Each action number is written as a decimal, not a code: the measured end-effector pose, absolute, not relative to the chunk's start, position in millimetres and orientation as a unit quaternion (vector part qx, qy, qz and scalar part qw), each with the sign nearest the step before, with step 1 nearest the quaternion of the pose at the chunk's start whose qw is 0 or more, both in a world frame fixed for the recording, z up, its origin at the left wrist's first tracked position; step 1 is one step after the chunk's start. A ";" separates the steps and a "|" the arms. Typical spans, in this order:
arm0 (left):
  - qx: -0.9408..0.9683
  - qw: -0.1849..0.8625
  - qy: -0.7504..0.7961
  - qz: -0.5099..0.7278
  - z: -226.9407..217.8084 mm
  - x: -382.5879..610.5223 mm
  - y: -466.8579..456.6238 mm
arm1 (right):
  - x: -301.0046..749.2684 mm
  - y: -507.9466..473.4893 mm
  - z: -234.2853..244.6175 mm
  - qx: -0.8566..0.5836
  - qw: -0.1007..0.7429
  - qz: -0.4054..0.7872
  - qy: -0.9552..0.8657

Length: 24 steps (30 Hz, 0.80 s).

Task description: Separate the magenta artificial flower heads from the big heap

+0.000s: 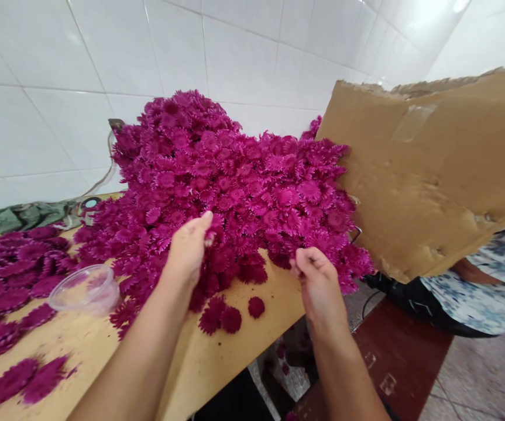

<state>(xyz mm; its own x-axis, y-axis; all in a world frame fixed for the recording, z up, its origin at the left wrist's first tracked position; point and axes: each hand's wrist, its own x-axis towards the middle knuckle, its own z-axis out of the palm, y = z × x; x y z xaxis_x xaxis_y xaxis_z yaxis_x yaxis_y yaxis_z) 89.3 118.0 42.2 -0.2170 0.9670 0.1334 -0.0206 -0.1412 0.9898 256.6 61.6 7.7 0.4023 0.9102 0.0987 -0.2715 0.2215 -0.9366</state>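
Observation:
A large heap of magenta artificial-looking flower heads covers the back of the wooden tabletop. My left hand is closed at the heap's front, thumb up, with a magenta flower head at its fingertips. Further right, my right hand is pinched near the table's front edge, beside the heap's right end. Whatever lies between its fingertips is too small to make out. Between and below the hands, a few loose flower heads lie on the wood.
A clear plastic tub stands at the left, near flatter magenta flowers. A cardboard sheet borders the heap on the right; behind it shows a person's patterned clothing. Green cloth lies by the tiled wall.

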 end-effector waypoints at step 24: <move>0.655 0.488 0.439 0.374 23.0 134.2 79.9 | 249.6 58.5 -8.2 -0.524 0.609 0.350 -0.482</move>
